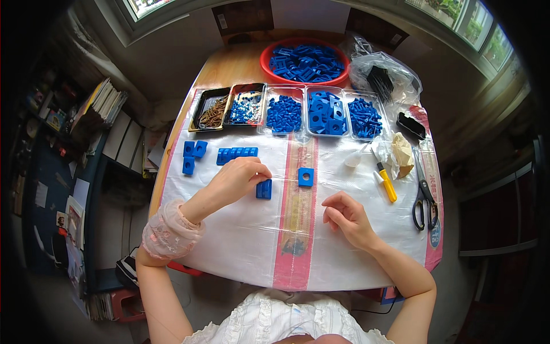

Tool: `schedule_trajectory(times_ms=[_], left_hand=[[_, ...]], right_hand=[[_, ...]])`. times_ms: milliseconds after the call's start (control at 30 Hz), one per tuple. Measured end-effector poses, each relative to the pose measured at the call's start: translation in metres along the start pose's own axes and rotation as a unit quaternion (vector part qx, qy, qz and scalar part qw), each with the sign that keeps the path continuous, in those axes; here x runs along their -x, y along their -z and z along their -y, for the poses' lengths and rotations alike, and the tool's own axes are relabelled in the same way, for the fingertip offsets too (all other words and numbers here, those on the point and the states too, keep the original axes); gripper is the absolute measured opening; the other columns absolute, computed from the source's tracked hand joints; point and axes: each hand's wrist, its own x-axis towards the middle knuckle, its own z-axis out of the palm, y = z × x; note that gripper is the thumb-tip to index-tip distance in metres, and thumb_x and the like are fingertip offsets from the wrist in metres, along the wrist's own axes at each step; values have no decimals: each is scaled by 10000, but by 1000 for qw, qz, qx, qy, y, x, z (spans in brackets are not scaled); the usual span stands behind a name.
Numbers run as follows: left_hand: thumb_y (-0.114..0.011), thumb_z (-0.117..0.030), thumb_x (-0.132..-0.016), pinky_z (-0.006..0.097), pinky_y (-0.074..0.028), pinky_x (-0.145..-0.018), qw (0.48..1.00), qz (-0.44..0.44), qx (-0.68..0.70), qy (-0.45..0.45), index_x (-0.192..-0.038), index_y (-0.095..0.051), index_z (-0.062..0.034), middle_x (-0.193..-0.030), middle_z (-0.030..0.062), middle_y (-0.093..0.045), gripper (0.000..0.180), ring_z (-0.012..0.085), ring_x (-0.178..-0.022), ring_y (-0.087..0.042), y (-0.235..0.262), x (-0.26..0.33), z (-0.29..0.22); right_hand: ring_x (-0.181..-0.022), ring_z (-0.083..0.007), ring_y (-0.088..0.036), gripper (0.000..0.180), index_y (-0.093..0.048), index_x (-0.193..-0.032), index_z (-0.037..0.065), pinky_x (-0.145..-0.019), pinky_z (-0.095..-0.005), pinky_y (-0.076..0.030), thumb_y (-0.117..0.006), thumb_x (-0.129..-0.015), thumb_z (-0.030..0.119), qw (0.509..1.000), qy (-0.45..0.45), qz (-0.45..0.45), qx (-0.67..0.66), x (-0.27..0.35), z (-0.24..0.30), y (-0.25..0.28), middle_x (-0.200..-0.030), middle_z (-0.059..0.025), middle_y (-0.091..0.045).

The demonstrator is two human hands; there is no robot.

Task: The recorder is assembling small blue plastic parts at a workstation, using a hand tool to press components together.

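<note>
My left hand reaches in from the left, its fingertips pinched together at the top edge of a blue plastic block. Whether anything small lies between the fingers is hidden. Just beyond that hand stands a short row of blue blocks, pushed side by side. Three more blue blocks sit in a loose cluster farther left. One square blue block with a round hole lies alone on the striped part of the sheet. My right hand hovers nearer me, fingers loosely bent and apart, with nothing visible in them.
Trays of brown screws, small blue-and-silver pieces and blue parts line the back. Behind them stands a red basin heaped with blue parts. A yellow-handled cutter, scissors and crumpled paper lie right.
</note>
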Motion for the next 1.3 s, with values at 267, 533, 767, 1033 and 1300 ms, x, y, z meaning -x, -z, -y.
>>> schedule_trajectory(times_ms=[267,533,767,1033,1300], left_hand=[[-728,-146,-851,365,-526,-783,999,-42,-25,-16,-1075,-698,-58,-997,112,-657,243,270,-908,-656,-17,-15,-23],[-792,-267,-787,383,-514,-878,998,-26,-40,-34,-1178,-631,-53,-1136,120,-599,474,294,-1075,-601,-41,-47,-38],[-783,-264,-796,368,-528,-831,998,-24,-46,-38,-1114,-656,-55,-1104,100,-599,402,281,-1010,-628,-40,-47,-39],[-802,-166,-790,336,-551,-747,991,-54,99,-75,-1181,-612,-51,-963,99,-650,450,225,-848,-666,-39,-20,-74],[-791,-126,-793,342,-547,-726,977,-42,184,-96,-1148,-575,-1,-916,128,-640,434,238,-790,-656,-60,-6,-88]], right_hand=[[-681,-55,-549,122,-570,-1090,-5,-570,-205,-442,-540,-992,62,1000,4,-2,1,0,-1,0,-829,-33,-598],[-680,-49,-544,123,-574,-1090,-3,-575,-202,-444,-542,-988,57,1000,-10,0,-6,0,-1,1,-818,-24,-592],[-670,-50,-543,113,-578,-1074,-2,-576,-202,-445,-542,-982,51,1000,-2,-1,2,0,0,-1,-820,-24,-593],[-654,-53,-570,119,-590,-1066,8,-558,-205,-467,-561,-992,97,996,-15,-59,-65,-2,4,6,-826,-35,-630],[-630,-48,-575,102,-635,-967,2,-535,-207,-473,-634,-956,103,996,-29,-64,-48,-2,0,6,-809,-38,-653]])
